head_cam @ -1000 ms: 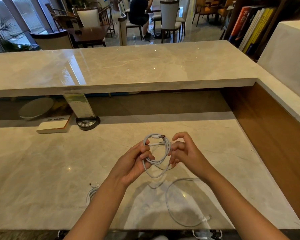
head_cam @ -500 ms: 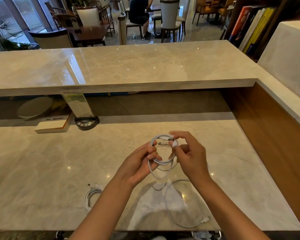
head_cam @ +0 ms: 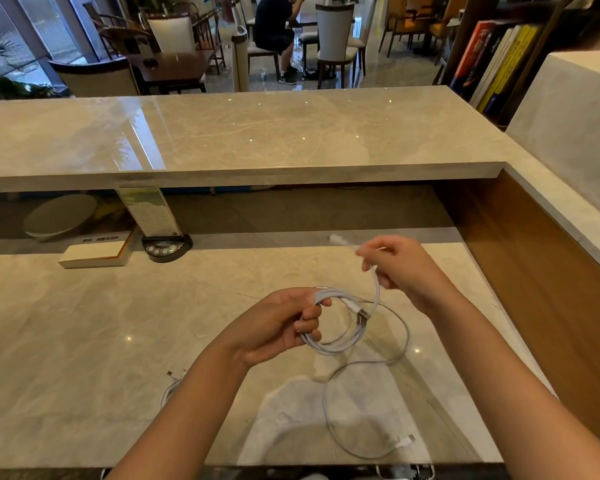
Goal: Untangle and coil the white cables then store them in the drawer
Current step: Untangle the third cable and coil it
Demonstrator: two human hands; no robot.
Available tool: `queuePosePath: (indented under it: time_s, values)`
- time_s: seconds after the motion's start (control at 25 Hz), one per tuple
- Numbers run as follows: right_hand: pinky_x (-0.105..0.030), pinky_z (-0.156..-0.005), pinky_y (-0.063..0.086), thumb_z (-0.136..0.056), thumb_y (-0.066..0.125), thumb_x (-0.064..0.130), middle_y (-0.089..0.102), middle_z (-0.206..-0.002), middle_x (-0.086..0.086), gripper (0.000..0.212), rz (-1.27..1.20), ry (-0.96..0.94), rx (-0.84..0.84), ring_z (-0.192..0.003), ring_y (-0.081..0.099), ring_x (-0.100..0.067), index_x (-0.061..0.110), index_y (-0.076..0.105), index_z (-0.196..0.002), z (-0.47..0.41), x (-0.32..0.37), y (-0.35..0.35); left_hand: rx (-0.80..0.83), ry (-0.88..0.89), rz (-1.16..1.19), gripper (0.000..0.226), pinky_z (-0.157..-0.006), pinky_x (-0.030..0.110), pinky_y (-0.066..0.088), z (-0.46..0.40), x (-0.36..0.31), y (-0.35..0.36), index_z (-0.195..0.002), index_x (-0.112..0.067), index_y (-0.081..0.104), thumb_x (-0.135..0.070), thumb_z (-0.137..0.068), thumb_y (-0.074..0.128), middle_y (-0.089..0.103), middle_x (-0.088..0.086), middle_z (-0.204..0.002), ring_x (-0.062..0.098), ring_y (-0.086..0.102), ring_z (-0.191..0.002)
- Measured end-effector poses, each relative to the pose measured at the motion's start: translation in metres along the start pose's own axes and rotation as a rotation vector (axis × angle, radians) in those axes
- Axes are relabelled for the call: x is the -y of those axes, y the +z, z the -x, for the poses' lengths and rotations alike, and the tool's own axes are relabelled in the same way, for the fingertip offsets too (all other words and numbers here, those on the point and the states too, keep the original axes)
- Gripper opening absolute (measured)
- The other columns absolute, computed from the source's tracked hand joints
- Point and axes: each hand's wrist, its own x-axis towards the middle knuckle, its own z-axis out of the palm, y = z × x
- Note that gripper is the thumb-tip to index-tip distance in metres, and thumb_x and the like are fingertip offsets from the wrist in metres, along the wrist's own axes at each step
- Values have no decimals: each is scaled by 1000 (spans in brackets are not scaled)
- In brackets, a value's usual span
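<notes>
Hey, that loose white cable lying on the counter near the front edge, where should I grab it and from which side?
Take the loose cable at its connector end, coming from above on the right. That plug lies free on the marble counter, clear of the coil held by the left hand, and pinching it there probably lets the loop trail without knotting.

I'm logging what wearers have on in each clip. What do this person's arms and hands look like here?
Both forearms are bare, with no sleeve in view. The left hand and right hand wear no gloves, and no rings, watch or bracelet show.
</notes>
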Motion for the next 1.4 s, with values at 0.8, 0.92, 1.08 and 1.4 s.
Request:
queuePosePath:
  time_s: [0.8, 0.92, 1.08, 1.4]
  values:
    - [-19, -47, 39, -92, 53, 9, 67, -64, -1, 30, -295, 15, 120, -50, 47, -8, 11, 61, -120, 10, -26, 38, -335, 221, 351, 28, -65, 28, 58, -12, 14, -2, -88, -2, 62, -15, -97, 38, 58, 3, -59, 11, 59, -55]
    - [-37, -77, 48, -91, 53, 11, 69, -97, -23, 27, -333, 30, 208, -81, 58, -24, 14, 66, -115, 8, -30, 34, -312, 197, 395, 27, -63, 24, 56, -12, 10, -4, -84, -3, 59, -12, -96, 37, 50, 1, -54, 10, 51, -48]
    - [-23, -70, 52, -89, 52, 10, 67, -80, -14, 29, -624, 82, 323, -72, 60, -17, 7, 64, -115, 10, -39, 35, -224, 123, 483, 18, -57, 24, 54, -11, 10, -4, -82, -4, 57, -13, -89, 43, 47, 0, -52, 9, 47, -46]
    - [-25, -66, 45, -88, 53, 0, 66, -88, -7, 25, -305, 170, 398, -71, 54, -12, 9, 70, -104, 1, -37, 17, -244, 117, 161, 28, -65, 25, 55, -8, 11, -7, -80, -6, 59, -10, -97, 37, 44, -1, -56, 8, 45, -49]
